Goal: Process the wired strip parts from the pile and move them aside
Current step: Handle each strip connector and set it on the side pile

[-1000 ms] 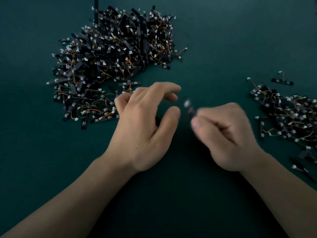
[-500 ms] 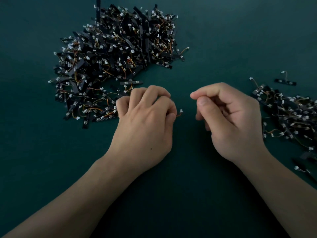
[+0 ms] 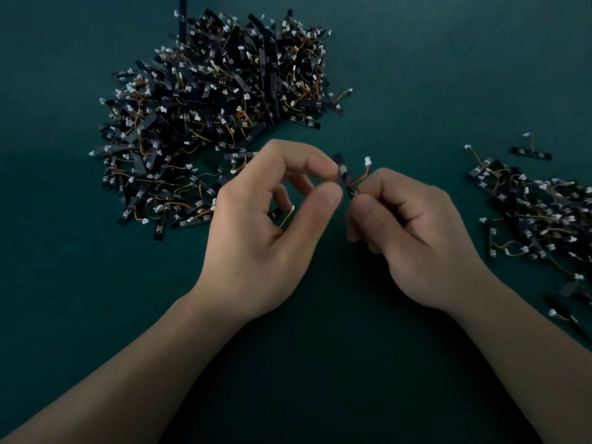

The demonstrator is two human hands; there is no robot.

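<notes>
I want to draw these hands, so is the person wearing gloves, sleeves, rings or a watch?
No. The left hand and the right hand are bare: no gloves, and no rings that show. The left forearm and the right forearm are bare too, right to the picture's edge: no sleeves, watch or bracelet. The thumbnails look short and plain.

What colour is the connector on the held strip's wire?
White connector on the strip; clearest in head view.
</notes>
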